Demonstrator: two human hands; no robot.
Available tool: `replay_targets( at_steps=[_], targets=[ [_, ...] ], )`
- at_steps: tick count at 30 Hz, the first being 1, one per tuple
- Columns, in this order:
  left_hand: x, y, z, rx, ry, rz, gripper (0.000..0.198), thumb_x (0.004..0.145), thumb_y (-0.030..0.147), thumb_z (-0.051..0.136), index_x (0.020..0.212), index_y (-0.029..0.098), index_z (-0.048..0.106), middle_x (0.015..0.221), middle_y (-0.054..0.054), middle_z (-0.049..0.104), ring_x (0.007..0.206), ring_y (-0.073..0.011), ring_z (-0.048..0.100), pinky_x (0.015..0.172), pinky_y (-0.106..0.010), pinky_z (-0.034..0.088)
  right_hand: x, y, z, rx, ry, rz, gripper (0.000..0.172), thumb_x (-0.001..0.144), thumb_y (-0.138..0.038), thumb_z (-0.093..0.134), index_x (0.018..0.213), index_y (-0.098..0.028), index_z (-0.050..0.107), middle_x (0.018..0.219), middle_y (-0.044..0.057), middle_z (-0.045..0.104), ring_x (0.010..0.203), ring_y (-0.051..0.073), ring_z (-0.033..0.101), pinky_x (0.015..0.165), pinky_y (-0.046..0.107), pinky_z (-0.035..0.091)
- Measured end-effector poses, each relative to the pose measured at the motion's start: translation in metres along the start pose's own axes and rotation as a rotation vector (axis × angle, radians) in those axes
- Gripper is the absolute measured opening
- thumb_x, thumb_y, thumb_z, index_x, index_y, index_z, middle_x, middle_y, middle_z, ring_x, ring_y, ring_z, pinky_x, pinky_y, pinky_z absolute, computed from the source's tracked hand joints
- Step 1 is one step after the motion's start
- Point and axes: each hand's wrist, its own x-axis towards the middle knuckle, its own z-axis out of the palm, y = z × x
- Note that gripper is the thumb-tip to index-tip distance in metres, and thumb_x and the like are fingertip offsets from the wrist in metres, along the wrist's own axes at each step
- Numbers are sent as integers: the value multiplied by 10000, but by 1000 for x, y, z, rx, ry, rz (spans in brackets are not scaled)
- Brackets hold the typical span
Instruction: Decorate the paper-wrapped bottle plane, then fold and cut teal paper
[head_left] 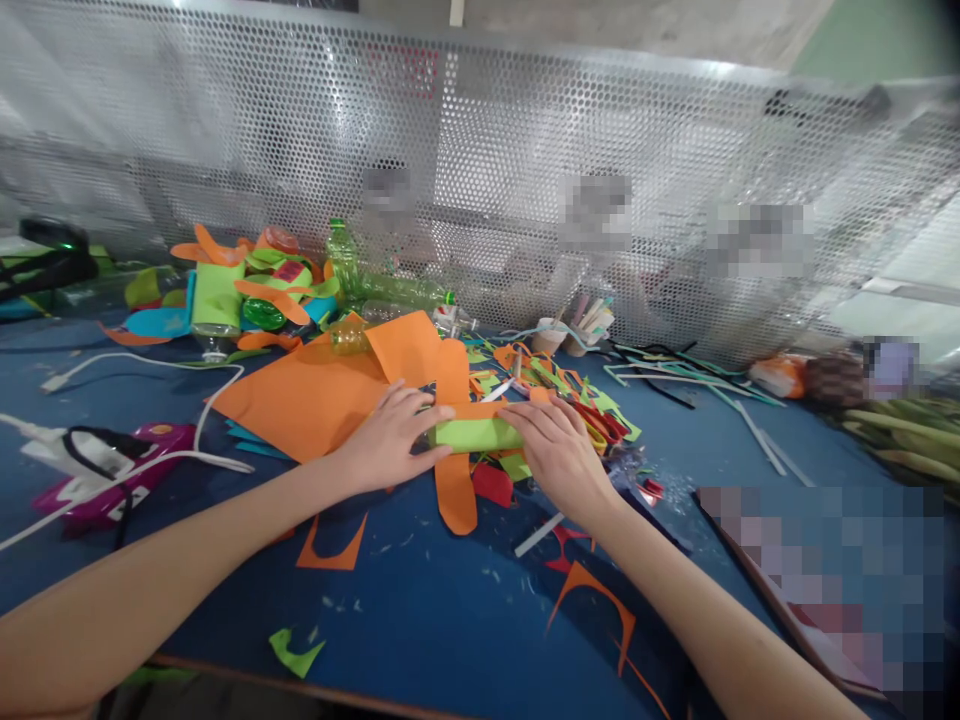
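My left hand (394, 435) pinches the left end of a light green strip (480, 435) that looks like craft foam or thick paper, its fingers above and thumb below. On the right end lie the fingers of my right hand (564, 452), held together and bent over it. Behind and beneath the strip runs a long orange piece with rounded ends (455, 500), forming a cross with it. Another orange edge shows just above the green. The undersides of my right fingers are hidden. Left of my hands is a large orange sheet (307, 390).
Coloured offcuts (334, 545) lie scattered about the blue table (420, 620). Green bottles (343, 255) and coloured cut-outs pile up at back left. A purple power strip (154, 465) with white cables sits left. Pen cups (550, 336) stand before a perforated metal screen (487, 150).
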Motion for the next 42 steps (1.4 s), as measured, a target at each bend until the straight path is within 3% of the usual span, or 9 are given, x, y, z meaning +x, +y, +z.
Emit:
replay_targets(
  at_steps=[18,24,36,42],
  targets=[
    [4,4,-8,-41,-31,5,239,850,397,541,1024,242,486,992,-25,579,1034,-222,507,1089,-481,229,-2,-5,0,36,36,9,361,872,-96,407,1158,-185,608,1140,71,652,1090,229,539,1034,436,357],
    [1,3,-6,58,-11,59,288,831,419,565,1055,244,525,1103,-64,534,1158,-249,448,1112,-499,201,-1,-8,-4,37,108,68,392,895,-129,413,1263,-186,536,1256,94,573,1187,251,467,1048,452,337],
    [0,3,-7,96,-14,149,274,832,411,557,1053,249,551,1114,-73,488,1176,-273,407,1107,-547,206,2,-5,-3,96,98,209,184,901,-289,508,973,-216,660,1132,89,577,1064,254,527,947,451,419],
    [-1,2,-7,158,10,203,303,849,423,535,1086,235,543,1123,-87,467,1173,-277,402,1092,-553,229,2,-6,-2,65,102,235,193,878,-320,534,983,-210,653,1109,95,587,1043,263,537,937,467,425]
  ],
)
